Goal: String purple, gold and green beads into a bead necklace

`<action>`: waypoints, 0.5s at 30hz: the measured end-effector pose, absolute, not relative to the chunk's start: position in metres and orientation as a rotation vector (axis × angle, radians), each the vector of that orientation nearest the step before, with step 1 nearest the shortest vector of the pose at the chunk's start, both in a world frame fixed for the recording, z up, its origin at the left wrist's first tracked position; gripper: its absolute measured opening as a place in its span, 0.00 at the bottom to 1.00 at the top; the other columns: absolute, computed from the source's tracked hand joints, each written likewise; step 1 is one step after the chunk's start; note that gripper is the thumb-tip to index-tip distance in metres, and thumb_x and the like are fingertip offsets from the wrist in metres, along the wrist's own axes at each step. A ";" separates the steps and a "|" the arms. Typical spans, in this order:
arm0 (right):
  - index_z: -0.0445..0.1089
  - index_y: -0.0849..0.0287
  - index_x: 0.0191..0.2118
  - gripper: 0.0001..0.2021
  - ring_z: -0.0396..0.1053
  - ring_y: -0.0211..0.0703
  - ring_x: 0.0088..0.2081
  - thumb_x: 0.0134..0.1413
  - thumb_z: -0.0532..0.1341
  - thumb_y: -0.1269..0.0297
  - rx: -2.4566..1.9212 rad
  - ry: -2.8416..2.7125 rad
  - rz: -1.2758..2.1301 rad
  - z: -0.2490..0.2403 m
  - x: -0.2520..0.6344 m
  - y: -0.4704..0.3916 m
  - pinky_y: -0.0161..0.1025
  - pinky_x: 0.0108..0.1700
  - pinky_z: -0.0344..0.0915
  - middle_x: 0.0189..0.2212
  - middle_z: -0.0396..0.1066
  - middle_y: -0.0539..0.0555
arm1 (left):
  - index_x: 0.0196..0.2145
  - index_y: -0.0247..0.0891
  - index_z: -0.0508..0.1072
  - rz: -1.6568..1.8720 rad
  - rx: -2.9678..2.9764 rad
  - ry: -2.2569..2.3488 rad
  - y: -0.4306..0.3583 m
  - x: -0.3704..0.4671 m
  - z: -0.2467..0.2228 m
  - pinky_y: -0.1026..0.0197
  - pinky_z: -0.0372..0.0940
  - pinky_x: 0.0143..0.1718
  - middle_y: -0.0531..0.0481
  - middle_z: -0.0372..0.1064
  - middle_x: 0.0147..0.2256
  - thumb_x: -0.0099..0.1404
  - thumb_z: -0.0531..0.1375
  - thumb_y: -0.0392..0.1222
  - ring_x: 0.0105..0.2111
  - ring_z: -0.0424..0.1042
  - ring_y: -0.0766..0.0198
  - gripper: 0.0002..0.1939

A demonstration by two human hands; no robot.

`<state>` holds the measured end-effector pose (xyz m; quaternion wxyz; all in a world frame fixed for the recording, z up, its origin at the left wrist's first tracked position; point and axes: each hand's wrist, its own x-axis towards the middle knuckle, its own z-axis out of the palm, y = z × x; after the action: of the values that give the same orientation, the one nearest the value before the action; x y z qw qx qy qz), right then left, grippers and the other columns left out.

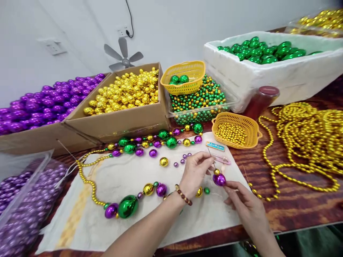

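Now, left hand [195, 167]: fingers are pinching a thin needle [210, 152].
Right hand [245, 201]: fingers are holding a purple bead [219, 179] above the cloth [102, 233].
Strung beads [128, 206]: already lying across the cloth.
Loose beads [164, 161]: seemingly remaining unstrung.

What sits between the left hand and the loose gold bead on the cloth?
A few small purple beads lie loose on the white cloth between the left hand and the gold bead, in the head view.
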<state>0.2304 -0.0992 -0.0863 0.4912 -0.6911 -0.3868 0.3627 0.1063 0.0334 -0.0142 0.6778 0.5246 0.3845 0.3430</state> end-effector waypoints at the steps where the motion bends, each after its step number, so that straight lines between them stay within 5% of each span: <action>1: 0.71 0.57 0.46 0.13 0.70 0.40 0.26 0.61 0.60 0.56 -1.689 -0.962 0.817 -0.081 0.233 -0.098 0.34 0.30 0.67 0.34 0.74 0.54 | 0.33 0.35 0.76 0.790 1.210 0.843 0.032 0.107 -0.011 0.65 0.63 0.28 0.49 0.71 0.28 0.62 0.61 0.42 0.28 0.69 0.65 0.07; 5: 0.68 0.52 0.53 0.15 0.68 0.35 0.24 0.62 0.59 0.58 -1.593 -1.079 0.730 -0.062 0.233 -0.084 0.32 0.30 0.68 0.41 0.73 0.52 | 0.35 0.36 0.76 0.835 1.345 0.726 0.026 0.109 0.014 0.64 0.65 0.33 0.49 0.70 0.30 0.65 0.58 0.39 0.30 0.69 0.66 0.07; 15: 0.72 0.55 0.39 0.11 0.68 0.39 0.29 0.66 0.54 0.58 -1.394 -1.207 0.873 -0.062 0.227 -0.068 0.32 0.32 0.63 0.26 0.69 0.49 | 0.38 0.37 0.75 0.796 1.578 0.634 0.036 0.098 0.058 0.63 0.65 0.35 0.49 0.69 0.33 0.69 0.55 0.40 0.31 0.70 0.66 0.09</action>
<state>0.2269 -0.0676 -0.0617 0.5231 -0.5824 -0.5042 0.3647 0.0976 0.0361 0.0584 0.5907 0.6780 0.2725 0.3422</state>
